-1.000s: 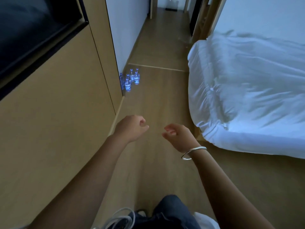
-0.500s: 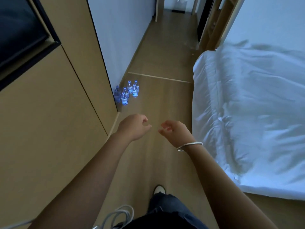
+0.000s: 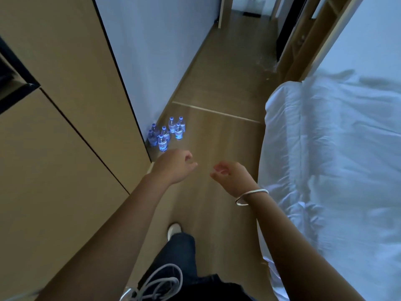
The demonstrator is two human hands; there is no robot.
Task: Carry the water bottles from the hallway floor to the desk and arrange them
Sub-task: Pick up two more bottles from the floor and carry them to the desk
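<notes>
Plastic: clear, with blue caps and labels, the water bottles stand upright in a tight cluster of about seven on the wooden floor.
Place: the cluster sits at the foot of the white wall, just past the corner of the tan cabinet panel, at about 11 o'clock from the hands and a little apart from them.
Weight: they look small and full, so each is probably light enough for one hand, though several together would be heavy and awkward.
Stiffness: thin plastic likely gives under a hard squeeze; a filled bottle should hold its shape.
Slip: the smooth, rounded walls could slide in a loose hold; the label band and the neck under the cap look like the surest places to take hold.
Fragility: low, judging by the material; a drop would more likely roll a bottle than break it.
Left grip: the left hand hangs in the air with fingers loosely curled, holding nothing.
Right grip: the right hand, a silver bangle at its wrist, is likewise relaxed and empty.
Surroundings: a white bed fills the 3 o'clock side; the hallway runs on toward 12 o'clock; the surface for the bottles is not in view.
</notes>
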